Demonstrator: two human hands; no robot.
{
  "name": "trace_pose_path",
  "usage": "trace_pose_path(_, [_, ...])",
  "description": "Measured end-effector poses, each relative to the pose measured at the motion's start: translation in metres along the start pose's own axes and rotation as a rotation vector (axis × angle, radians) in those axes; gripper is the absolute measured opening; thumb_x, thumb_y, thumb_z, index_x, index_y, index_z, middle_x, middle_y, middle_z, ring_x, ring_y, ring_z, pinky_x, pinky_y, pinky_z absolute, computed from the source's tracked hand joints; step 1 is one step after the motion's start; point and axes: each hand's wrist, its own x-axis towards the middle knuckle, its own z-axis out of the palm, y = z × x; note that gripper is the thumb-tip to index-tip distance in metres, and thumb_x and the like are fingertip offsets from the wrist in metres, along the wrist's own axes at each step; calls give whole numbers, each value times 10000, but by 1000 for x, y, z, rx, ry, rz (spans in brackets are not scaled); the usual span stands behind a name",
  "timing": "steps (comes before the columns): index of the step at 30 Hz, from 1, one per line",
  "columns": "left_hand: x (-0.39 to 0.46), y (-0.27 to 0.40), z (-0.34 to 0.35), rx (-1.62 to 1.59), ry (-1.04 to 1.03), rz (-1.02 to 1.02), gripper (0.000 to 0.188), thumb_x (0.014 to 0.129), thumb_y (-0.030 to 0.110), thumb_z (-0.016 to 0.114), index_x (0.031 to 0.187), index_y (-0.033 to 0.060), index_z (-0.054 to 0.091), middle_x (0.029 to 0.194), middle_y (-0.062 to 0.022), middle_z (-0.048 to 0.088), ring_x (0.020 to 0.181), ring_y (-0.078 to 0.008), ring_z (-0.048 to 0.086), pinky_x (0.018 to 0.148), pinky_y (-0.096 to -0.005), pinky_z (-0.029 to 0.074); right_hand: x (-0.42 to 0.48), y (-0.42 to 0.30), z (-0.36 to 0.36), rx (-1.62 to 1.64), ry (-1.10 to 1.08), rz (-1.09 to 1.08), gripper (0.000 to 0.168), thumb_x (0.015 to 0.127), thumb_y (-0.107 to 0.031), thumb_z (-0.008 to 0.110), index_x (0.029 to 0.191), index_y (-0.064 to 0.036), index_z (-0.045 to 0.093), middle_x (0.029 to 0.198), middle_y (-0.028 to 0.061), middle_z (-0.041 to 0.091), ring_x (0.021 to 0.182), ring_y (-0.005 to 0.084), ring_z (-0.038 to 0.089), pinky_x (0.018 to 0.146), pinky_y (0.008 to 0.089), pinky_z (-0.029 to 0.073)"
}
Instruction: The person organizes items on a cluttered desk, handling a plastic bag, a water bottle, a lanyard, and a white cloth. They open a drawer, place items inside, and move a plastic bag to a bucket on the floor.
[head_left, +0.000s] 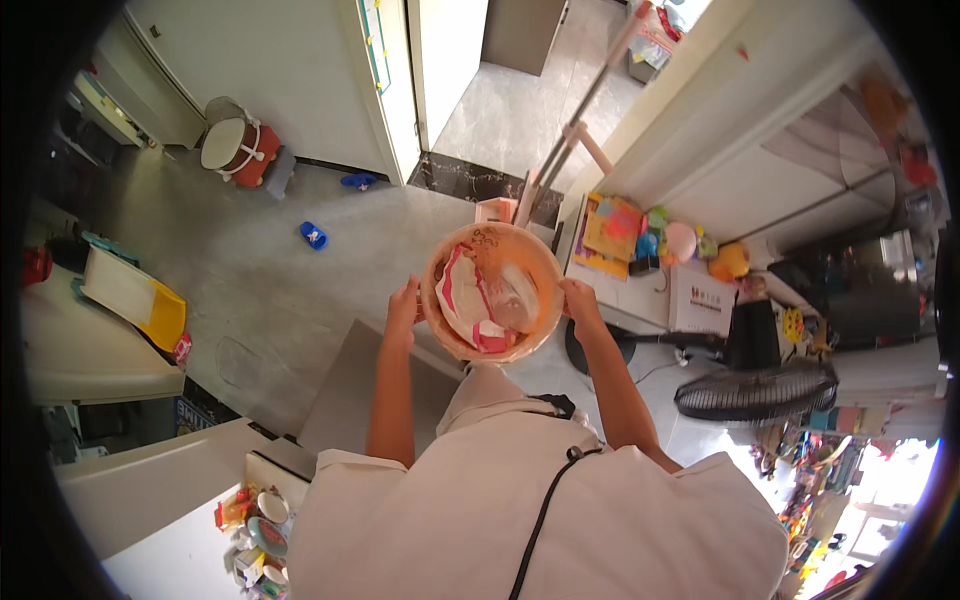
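Before me I carry a round orange plastic tub or basket (536, 255) at about waist height, with a hand at either side. My left hand (403, 306) grips its left rim, and my right hand (579, 300) grips the right rim. Inside lies a crumpled white and pink item (465, 292), which looks like cloth or a plastic bag. Beside it is a clear plastic piece (517, 296). What lies at the bottom of the tub is hidden.
Blue slippers (313, 235) lie on the grey tiled floor (277, 300). A child's seat (240, 154) and a small slide (131, 285) stand leftward. Rightward are a cluttered white cabinet (607, 289) and a black fan (757, 394). Ahead, pink-grey poles (570, 142) lean near a doorway.
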Motion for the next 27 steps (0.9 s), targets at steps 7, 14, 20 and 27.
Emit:
trace_pose_path(7, [90, 73, 4, 7, 15, 5, 468, 914, 483, 436, 1094, 70, 565, 837, -56, 629, 713, -143, 586, 685, -277, 458, 107, -59, 53, 51, -14, -10, 305, 841, -227, 548, 1014, 15, 614, 821, 20, 607, 683, 87, 528, 603, 228, 411])
trace_pose_path(14, [188, 143, 6, -33, 91, 4, 434, 910, 469, 454, 1080, 87, 568, 836, -54, 626, 711, -147, 588, 664, -291, 459, 215, -140, 119, 45, -121, -88, 238, 858, -246, 528, 931, -42, 628, 696, -24, 531, 593, 69, 465, 551, 231, 376])
trace_pose_path(20, [272, 224, 23, -58, 165, -30, 411, 908, 447, 471, 1075, 86, 575, 858, -65, 624, 712, -152, 593, 667, -298, 472, 319, -222, 159, -174, -132, -117, 270, 823, -253, 548, 914, -15, 637, 666, -6, 519, 573, 92, 464, 522, 265, 374])
trace_pose_path(27, [382, 299, 51, -12, 140, -40, 376, 909, 426, 478, 1040, 91, 587, 871, -55, 635, 722, -148, 609, 652, -284, 487, 433, -279, 197, -229, -55, -134, 284, 818, -263, 552, 865, 5, 635, 698, 9, 561, 615, 98, 497, 562, 260, 405])
